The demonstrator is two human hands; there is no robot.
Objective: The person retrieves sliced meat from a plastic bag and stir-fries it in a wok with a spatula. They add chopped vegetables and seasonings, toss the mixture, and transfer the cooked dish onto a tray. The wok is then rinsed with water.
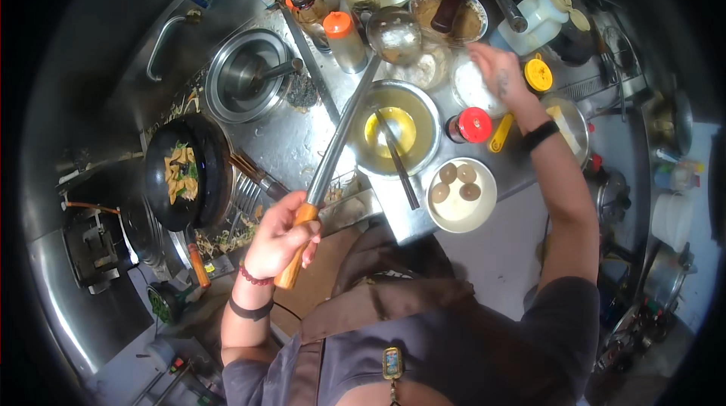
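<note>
My left hand (pixel 281 236) is wrapped round the wooden grip of a long-handled metal ladle (pixel 342 130). The ladle's bowl is up among the jars and seasoning bowls at the far side. My right hand (pixel 501 73) is over a bowl of white granules (pixel 472 88), its fingers curled together at the tips; whatever they may pinch is hidden. Nearer me stands a metal bowl (pixel 432 122) holding yellow liquid, with a pair of dark chopsticks (pixel 397 156) leaning in it. A red-lidded jar (pixel 475 125) sits close below my right hand.
At the left, a black wok (pixel 160 202) holds browned slices with greens. Behind it is a steel pot (pixel 219 88) with a ladle inside. A white bowl (pixel 484 213) of several brown eggs stands near the counter's front edge. Orange-capped bottles (pixel 348 50) crowd the back.
</note>
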